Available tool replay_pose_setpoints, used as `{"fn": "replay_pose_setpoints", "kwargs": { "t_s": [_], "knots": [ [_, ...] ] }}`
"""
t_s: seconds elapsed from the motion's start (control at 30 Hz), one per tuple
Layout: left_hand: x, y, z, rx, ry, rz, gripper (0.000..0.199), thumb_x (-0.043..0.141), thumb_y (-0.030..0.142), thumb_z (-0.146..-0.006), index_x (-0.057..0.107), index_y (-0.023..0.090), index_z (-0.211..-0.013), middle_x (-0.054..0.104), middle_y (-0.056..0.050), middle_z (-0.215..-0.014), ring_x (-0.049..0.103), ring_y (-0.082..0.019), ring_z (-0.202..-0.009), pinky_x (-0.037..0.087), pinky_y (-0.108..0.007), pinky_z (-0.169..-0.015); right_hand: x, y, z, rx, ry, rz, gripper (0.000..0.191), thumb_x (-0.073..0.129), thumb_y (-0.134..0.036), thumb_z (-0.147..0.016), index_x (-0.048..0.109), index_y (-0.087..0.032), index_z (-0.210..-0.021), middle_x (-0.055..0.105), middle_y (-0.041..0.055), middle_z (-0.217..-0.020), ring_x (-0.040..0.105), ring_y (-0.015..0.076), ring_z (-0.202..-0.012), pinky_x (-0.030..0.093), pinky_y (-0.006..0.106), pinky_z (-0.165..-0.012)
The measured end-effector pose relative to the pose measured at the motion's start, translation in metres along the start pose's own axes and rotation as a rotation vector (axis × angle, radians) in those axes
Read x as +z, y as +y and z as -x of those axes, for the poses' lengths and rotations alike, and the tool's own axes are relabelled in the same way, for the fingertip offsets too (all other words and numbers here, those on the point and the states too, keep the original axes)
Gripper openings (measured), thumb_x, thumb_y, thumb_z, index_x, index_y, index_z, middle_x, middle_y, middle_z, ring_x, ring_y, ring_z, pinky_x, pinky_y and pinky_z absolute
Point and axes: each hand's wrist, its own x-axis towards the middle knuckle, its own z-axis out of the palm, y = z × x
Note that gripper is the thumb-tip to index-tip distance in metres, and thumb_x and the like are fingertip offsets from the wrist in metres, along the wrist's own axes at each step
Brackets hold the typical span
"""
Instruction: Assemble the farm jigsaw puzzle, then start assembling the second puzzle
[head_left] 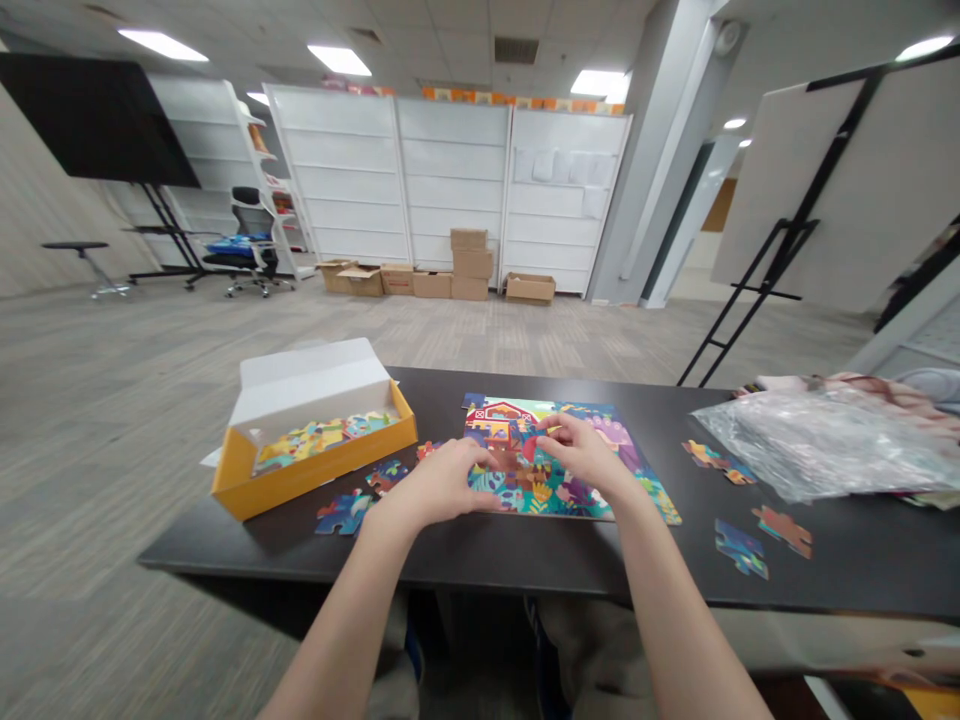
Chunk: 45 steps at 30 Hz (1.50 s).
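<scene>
A colourful jigsaw puzzle (540,492) with a red barn lies flat on the dark table. My left hand (448,482) rests at its left edge, fingers apart, with the fingertips on the puzzle and nothing visibly held. Over the upper middle of the puzzle is my right hand (577,448), thumb and fingers bent close together; whether a piece is between them is too small to tell. Loose pieces (343,512) lie left of my left hand, some partly hidden by it.
An open yellow box (322,462) of puzzle pieces stands at the left of the black table (480,555). More loose pieces (741,548) lie right of the puzzle, near a clear plastic bag (817,440). Cardboard boxes (471,270) stand on the floor by white shelves.
</scene>
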Motion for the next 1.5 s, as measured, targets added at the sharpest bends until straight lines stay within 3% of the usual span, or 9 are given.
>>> {"fn": "replay_pose_setpoints", "kwargs": {
  "t_s": [0.13,0.33,0.47,0.77,1.1,1.33,1.5],
  "knots": [
    [0.005,0.007,-0.004,0.017,-0.08,-0.02,0.046,0.083,0.038,-0.072,0.072,0.021,-0.113,0.07,-0.009,-0.118,0.062,-0.031,-0.115,0.047,-0.037,-0.098,-0.002,0.002,0.002,0.035,-0.096,0.021,0.024,0.064,-0.035,-0.077,0.058,-0.018,-0.093,0.052,-0.0076,-0.056,0.047,0.0109,-0.051,0.034,0.023,-0.051],
    [0.003,0.006,-0.004,0.059,-0.087,0.055,0.038,0.082,0.033,-0.073,0.073,0.022,-0.108,0.072,-0.005,-0.113,0.064,-0.026,-0.108,0.047,-0.033,-0.095,0.0,0.005,0.005,0.024,-0.158,0.037,0.021,0.064,-0.032,-0.078,0.058,-0.019,-0.094,0.052,-0.0076,-0.058,0.047,0.0109,-0.05,0.033,0.023,-0.05],
    [0.005,0.005,-0.004,0.108,-0.062,0.09,0.028,0.077,0.036,-0.079,0.074,0.024,-0.104,0.073,-0.003,-0.111,0.064,-0.026,-0.11,0.046,-0.033,-0.097,0.001,0.005,0.005,0.02,-0.146,0.03,0.02,0.064,-0.032,-0.079,0.058,-0.019,-0.094,0.054,-0.0067,-0.059,0.048,0.0105,-0.052,0.036,0.022,-0.049],
    [0.01,0.003,-0.008,0.152,-0.079,0.028,0.027,0.074,0.036,-0.081,0.075,0.024,-0.106,0.074,-0.004,-0.107,0.066,-0.025,-0.103,0.047,-0.033,-0.092,0.009,-0.001,0.006,0.013,-0.107,-0.012,0.019,0.063,-0.032,-0.081,0.055,-0.022,-0.095,0.056,-0.0061,-0.063,0.053,0.0122,-0.053,0.039,0.023,-0.048],
    [0.005,0.012,-0.004,0.114,-0.08,-0.059,0.027,0.072,0.04,-0.083,0.076,0.028,-0.107,0.073,-0.005,-0.108,0.066,-0.026,-0.105,0.047,-0.034,-0.094,0.008,-0.001,0.002,0.023,-0.027,0.013,0.017,0.06,-0.032,-0.078,0.049,-0.022,-0.087,0.054,-0.0067,-0.057,0.052,0.0136,-0.054,0.034,0.024,-0.051],
    [0.011,0.016,-0.003,0.044,-0.06,-0.112,0.029,0.076,0.041,-0.08,0.073,0.027,-0.106,0.067,-0.007,-0.107,0.064,-0.027,-0.104,0.048,-0.035,-0.09,0.009,-0.001,0.002,0.03,-0.037,0.005,0.019,0.061,-0.033,-0.077,0.049,-0.023,-0.086,0.057,-0.0058,-0.06,0.055,0.0141,-0.055,0.036,0.024,-0.051],
    [0.003,0.006,-0.002,0.083,-0.033,0.033,0.025,0.073,0.037,-0.082,0.074,0.024,-0.103,0.071,-0.005,-0.103,0.066,-0.025,-0.1,0.048,-0.032,-0.09,0.009,0.0,0.002,-0.002,-0.024,0.005,0.021,0.061,-0.037,-0.078,0.049,-0.022,-0.086,0.057,-0.0052,-0.06,0.053,0.0137,-0.054,0.034,0.024,-0.052]
  ]
}}
